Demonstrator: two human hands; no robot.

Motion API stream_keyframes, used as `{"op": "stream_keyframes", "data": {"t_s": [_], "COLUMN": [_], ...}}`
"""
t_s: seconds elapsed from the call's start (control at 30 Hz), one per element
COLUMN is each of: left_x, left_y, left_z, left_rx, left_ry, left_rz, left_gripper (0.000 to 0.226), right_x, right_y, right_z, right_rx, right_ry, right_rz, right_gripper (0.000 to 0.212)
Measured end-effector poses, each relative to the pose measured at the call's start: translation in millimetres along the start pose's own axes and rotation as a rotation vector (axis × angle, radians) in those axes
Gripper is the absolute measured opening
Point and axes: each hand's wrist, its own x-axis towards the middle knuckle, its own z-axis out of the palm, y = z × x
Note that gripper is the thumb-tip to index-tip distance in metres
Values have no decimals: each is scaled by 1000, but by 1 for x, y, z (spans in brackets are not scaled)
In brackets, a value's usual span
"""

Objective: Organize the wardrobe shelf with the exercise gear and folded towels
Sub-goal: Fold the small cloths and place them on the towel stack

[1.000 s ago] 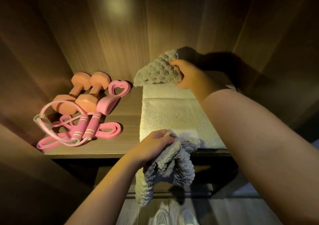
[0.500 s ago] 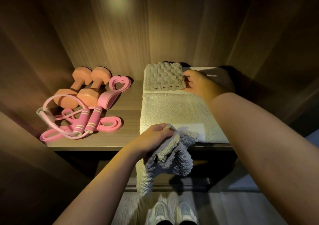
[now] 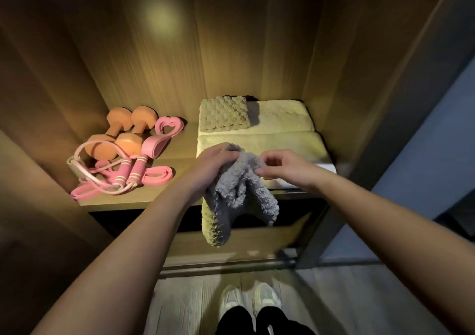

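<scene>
Head view, grey towel [image 3: 239, 188]: bunched in my left hand [image 3: 216, 160], which grips its top. The rest hangs past the shelf [image 3: 154, 196] edge, in front of the folded towels [image 3: 282, 139].
Right hand [image 3: 280, 165]: fingers curled at the towel's edge; I cannot tell whether they pinch it.
Handling: I judge it light, limp and fluffy, best taken by two corners.
Hidden: its corners are lost in the bunch, and the space below the shelf is dark.

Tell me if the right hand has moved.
Yes: the right hand pulled back from the waffle towel at the rear, toward the grey cloth.
</scene>
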Motion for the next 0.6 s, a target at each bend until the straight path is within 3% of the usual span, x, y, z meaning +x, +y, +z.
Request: {"op": "stream_keyframes", "data": {"t_s": [0.1, 0.2, 0.27, 0.37, 0.5, 0.6], "left_x": [-2, 7, 15, 32, 63, 92], "left_y": [8, -1, -12, -30, -38, -47], "left_z": [6, -1, -10, -22, -28, -34], "left_rx": [34, 90, 112, 281, 468, 625], "left_ry": [82, 366, 518, 667, 669, 607], "left_rz": [23, -29, -70, -87, -66, -52], "left_gripper": [13, 21, 12, 17, 21, 20], "right_x": [-15, -23, -26, -22, 10, 43], "right_y": [-12, -16, -5, 13, 32, 49], "right_z": [-12, -30, -40, -53, -65, -75], "right_rx": [287, 448, 310, 68, -81, -320], "right_ry": [172, 436, 578, 716, 824, 870], "right_rz": [23, 148, 220, 246, 262, 328], "right_gripper": [14, 20, 20, 23, 14, 22]}}
